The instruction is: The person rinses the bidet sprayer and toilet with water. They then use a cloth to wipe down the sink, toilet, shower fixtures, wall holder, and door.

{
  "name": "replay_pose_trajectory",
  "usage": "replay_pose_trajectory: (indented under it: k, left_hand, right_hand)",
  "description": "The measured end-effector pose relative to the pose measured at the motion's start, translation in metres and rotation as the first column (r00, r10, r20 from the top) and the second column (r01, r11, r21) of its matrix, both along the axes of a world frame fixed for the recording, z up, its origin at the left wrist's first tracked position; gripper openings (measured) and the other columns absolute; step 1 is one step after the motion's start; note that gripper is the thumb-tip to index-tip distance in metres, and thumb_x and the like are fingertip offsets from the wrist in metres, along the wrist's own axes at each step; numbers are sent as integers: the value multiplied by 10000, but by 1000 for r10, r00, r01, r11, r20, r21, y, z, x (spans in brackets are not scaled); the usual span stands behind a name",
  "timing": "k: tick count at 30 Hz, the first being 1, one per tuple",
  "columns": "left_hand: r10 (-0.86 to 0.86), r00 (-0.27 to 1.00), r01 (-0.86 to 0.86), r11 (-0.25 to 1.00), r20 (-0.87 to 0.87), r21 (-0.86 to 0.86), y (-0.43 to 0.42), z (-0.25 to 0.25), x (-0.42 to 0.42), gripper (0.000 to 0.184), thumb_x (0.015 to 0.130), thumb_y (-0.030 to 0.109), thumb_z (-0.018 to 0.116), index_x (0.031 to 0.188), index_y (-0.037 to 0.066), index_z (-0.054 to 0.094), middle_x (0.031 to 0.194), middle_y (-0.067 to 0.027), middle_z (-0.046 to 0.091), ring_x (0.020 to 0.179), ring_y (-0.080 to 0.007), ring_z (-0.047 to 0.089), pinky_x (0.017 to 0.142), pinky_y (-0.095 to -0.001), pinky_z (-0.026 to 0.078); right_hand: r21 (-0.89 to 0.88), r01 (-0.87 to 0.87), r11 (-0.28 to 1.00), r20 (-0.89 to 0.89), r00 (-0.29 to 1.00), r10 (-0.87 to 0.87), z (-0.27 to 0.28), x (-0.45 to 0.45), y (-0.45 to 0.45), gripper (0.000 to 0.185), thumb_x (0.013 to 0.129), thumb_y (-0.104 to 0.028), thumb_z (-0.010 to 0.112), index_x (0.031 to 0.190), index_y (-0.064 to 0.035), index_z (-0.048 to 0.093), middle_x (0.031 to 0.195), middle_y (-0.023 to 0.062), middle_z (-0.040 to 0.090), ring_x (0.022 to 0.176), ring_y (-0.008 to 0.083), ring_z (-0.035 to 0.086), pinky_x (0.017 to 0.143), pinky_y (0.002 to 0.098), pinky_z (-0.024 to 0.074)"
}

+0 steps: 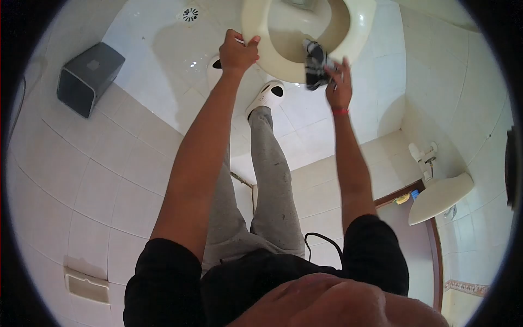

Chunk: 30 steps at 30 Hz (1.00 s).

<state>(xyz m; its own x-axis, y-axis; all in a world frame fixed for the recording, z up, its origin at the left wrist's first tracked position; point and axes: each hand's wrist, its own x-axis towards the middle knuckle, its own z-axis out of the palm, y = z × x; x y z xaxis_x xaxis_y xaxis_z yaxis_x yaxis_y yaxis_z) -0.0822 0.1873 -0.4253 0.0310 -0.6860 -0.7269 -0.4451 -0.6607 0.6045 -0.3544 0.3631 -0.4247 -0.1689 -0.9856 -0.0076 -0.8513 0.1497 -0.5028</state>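
Note:
A cream toilet seat (pixel 361 22) shows at the top, its opening over the toilet bowl (pixel 289 41). My left hand (pixel 239 53) is closed on the seat's left edge, the thumb on top and the other fingers curled at the rim. In my right hand (pixel 339 84) is a crumpled black, grey and white checked cloth (pixel 317 65). The cloth lies across the near right part of the seat, and one end reaches over the opening. My right fingers are slightly blurred, and a red band circles that wrist.
A dark grey bin (pixel 91 79) stands by the left wall. A floor drain (pixel 190 14) lies at the upper left of the wet-looking white tiles. My feet in white shoes (pixel 268 95) are close to the toilet. On the right a washbasin (pixel 442 199) juts from the wall near a doorway.

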Motion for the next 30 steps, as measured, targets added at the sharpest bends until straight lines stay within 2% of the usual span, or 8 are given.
replay_pose_trajectory:
  k: [4, 5, 13, 18, 20, 23, 27, 30]
  left_hand:
    - [-13, 1000, 12, 1000, -21, -19, -1, -5, 3, 398, 857, 255, 797, 947, 51, 467, 658, -114, 701, 537, -204, 704, 535, -316, 557]
    - [-25, 1000, 24, 999, -18, -29, 0, -6, 4, 398, 855, 255, 797, 944, 53, 466, 654, -113, 700, 535, -205, 703, 536, -317, 555]
    - [-71, 997, 71, 997, -13, -28, 0, -11, 9, 425, 863, 311, 800, 974, 34, 497, 700, -104, 683, 559, -186, 712, 518, -308, 566]
    - [-106, 992, 114, 985, 73, -130, 2, -17, 10, 437, 842, 363, 814, 944, 52, 524, 714, -87, 692, 580, -177, 708, 575, -307, 567]
    - [-162, 967, 214, 935, 197, -284, 6, -28, 14, 444, 834, 387, 820, 934, 59, 538, 720, -81, 695, 585, -175, 702, 593, -309, 565]
    - [-89, 994, 97, 985, 61, -142, 4, -32, 18, 429, 796, 380, 833, 889, 73, 548, 728, -97, 701, 681, -257, 710, 701, -354, 561]
    - [259, 871, -206, 964, -416, 168, 3, -54, 37, 385, 995, 407, 596, 938, 27, 577, 764, -99, 678, 680, -167, 674, 654, -313, 547]
    - [202, 883, -169, 979, -424, 114, 2, -52, 38, 363, 1043, 340, 510, 950, -4, 581, 783, -103, 670, 637, -151, 646, 623, -302, 544]
  right_hand:
    - [146, 18, 989, 199, 979, -47, 5, 100, 68, 325, 671, -9, 621, 947, -146, 721, 1152, 170, 646, 1178, 409, 540, 1098, 506, 385]
    - [134, -148, 980, 130, 983, 130, 14, 119, 60, 317, 658, -65, 648, 961, -147, 693, 1056, 137, 641, 1113, 397, 546, 1015, 502, 394]
    - [-80, 637, 766, 305, 748, -590, 29, 101, -10, 362, 818, -39, 571, 1175, 21, 578, 1144, 194, 602, 1085, 375, 569, 992, 455, 449]
    - [119, 403, 907, -139, 912, -387, -13, 122, -11, 486, 939, -195, 594, 1416, -122, 535, 1519, 219, 369, 1481, 456, 238, 1175, 671, 119]
    - [241, 301, 923, -167, 950, -266, -5, 155, -36, 485, 940, -218, 571, 1420, -154, 543, 1508, 162, 424, 1470, 437, 273, 1170, 668, 135]
    - [93, 214, 973, -46, 977, -210, -17, 188, -71, 499, 938, -219, 578, 1435, -202, 534, 1536, 153, 408, 1467, 430, 295, 1158, 672, 192]
    - [6, 57, 998, 10, 998, -58, -14, 195, -121, 519, 899, -181, 612, 1410, -255, 567, 1560, 161, 375, 1452, 442, 318, 1155, 660, 232]
    - [-6, -193, 981, -2, 981, 193, -4, 180, -169, 593, 829, -77, 613, 1382, -291, 597, 1577, 215, 337, 1450, 503, 280, 1178, 596, 260]
